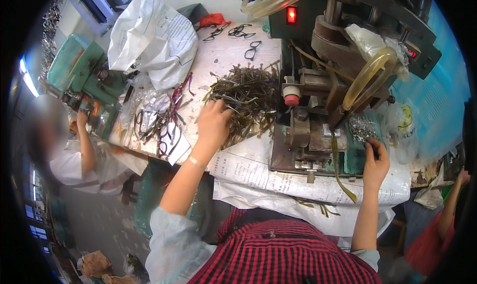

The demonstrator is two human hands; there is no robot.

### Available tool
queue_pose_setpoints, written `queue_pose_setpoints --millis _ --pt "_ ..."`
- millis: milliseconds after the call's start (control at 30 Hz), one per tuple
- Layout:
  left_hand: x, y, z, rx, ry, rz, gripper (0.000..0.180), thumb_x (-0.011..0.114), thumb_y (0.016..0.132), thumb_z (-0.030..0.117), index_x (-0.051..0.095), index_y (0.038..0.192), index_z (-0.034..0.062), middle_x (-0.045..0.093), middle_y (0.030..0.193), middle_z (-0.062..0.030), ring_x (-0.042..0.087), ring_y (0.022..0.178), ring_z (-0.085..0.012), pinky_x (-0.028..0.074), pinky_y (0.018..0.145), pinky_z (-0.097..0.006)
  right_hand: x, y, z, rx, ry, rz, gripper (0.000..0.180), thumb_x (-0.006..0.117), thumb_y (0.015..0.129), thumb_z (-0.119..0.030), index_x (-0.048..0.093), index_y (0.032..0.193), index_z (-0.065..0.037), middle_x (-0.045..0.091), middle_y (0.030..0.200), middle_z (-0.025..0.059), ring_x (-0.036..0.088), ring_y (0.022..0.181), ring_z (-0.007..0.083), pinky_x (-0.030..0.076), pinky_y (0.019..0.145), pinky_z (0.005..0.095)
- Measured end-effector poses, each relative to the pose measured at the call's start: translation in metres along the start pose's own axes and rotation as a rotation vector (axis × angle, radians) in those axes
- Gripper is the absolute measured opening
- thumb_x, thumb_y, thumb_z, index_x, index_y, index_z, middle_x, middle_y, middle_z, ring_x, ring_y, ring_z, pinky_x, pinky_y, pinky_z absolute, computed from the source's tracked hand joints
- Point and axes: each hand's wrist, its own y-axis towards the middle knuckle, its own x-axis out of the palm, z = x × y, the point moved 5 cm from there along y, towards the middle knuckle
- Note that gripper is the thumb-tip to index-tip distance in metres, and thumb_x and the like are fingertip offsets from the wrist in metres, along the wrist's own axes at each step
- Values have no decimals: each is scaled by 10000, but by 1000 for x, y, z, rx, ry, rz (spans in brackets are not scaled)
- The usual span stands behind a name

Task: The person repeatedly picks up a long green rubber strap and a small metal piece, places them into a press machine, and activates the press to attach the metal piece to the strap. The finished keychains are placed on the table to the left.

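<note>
The left hand (213, 121) reaches into the heap of thin olive-brown spectacle arms (247, 98) in the middle of the white worktable (226, 53), its fingers curled down among the pieces and closed on a few of them; exactly which ones cannot be told. The right hand (376, 160) rests at the right front corner of the green metal press machine (318, 105), fingers bent together beside the small pile of silvery metal bits (362, 127) on the machine's base; whether it pinches anything cannot be told.

The machine stands just right of the heap and fills the right half of the table, with a red round knob (291, 100) facing the heap, a lit red indicator (291, 14) higher up, and a yellowish clear hose (367, 75) looping across its front. Printed newspaper sheets (268, 177) cover the near table edge under the machine's base. Left of the heap lies a tangle of dark spectacle frames (159, 122) near the left edge, and behind it a crumpled white plastic bag (149, 35). More black spectacle frames (252, 49) lie toward the far edge. At the far left another person's arm (87, 147) works at a second green machine (84, 68). A further arm (449, 204) shows at the right rim.
</note>
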Motion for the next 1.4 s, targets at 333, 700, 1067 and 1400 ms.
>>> queue_pose_setpoints --millis 333,700,1067,1400 --pt "-35 20 -86 -554 -89 76 102 744 892 150 737 914 51 724 818 -156 701 738 -355 539 681 -416 -44 -30 34 64 -99 122 167 690 959 -49 737 1104 19 742 1033 87 660 940 156 509 891 291" --pt "-20 19 6 -325 -513 481 90 699 977 47 729 977 -38 727 849 -89 651 724 -138 510 680 -273 -31 -33 -92 -121 180 -239 132 738 848 8 754 979 15 746 957 108 692 918 196 521 828 307" --pt "-12 13 73 -538 -1312 525 149 564 1062 74 637 1039 -54 706 984 -140 694 793 -178 595 653 -292 53 -10 -111 53 644 -158 463 748 885 2 542 1300 15 700 1164 98 663 1055 142 510 946 280" --pt "-116 56 145 37 -984 611 121 544 1035 0 604 1006 -101 717 901 -254 721 745 -288 626 636 -337 21 -23 -154 -61 586 -331 571 619 852 -6 514 1414 -5 711 1176 181 675 1134 299 498 1025 381"
